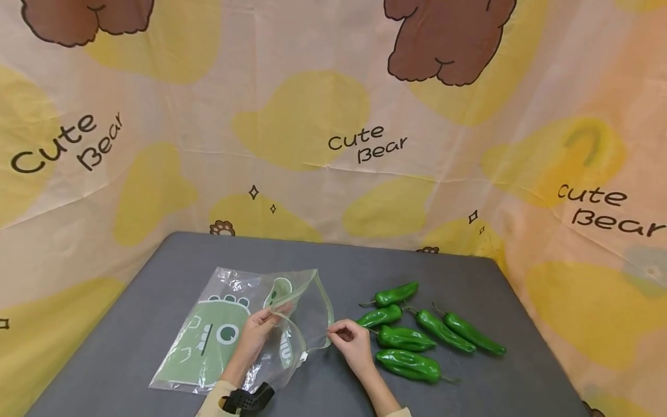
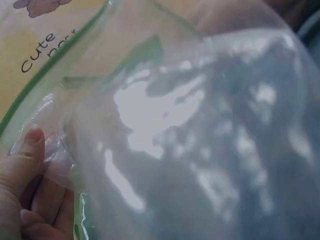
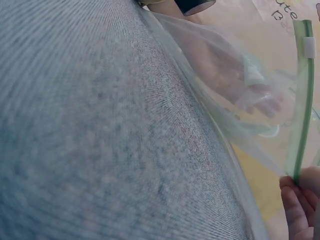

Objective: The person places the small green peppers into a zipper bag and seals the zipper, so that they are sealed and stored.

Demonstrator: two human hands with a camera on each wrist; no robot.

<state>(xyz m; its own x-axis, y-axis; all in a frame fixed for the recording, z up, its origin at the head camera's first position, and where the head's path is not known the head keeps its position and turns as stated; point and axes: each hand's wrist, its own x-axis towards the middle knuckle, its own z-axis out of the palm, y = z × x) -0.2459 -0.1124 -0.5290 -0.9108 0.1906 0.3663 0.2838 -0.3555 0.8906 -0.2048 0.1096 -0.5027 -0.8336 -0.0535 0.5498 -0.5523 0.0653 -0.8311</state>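
Observation:
A clear zip bag point(image 1: 179, 353) with a green cartoon print lies on the grey table, its green-edged mouth spread apart and facing right. My left hand point(image 1: 259, 331) pinches one side of the mouth; in the left wrist view, the thumb point(image 2: 33, 145) lies over the film. My right hand point(image 1: 352, 346) pinches the opposite green edge between thumb and fingertips. A white slider point(image 3: 309, 47) sits on the green zip strip point(image 3: 303, 110) in the right wrist view. Just right of my right hand lie several green peppers point(image 1: 406, 338), glossy and with stems.
The grey table point(image 1: 292, 252) has its far edge against a hanging cloth point(image 1: 312, 197) printed with bears and words. Cloth also hangs at the left and right sides. A black device point(image 1: 247, 399) is strapped on my left wrist.

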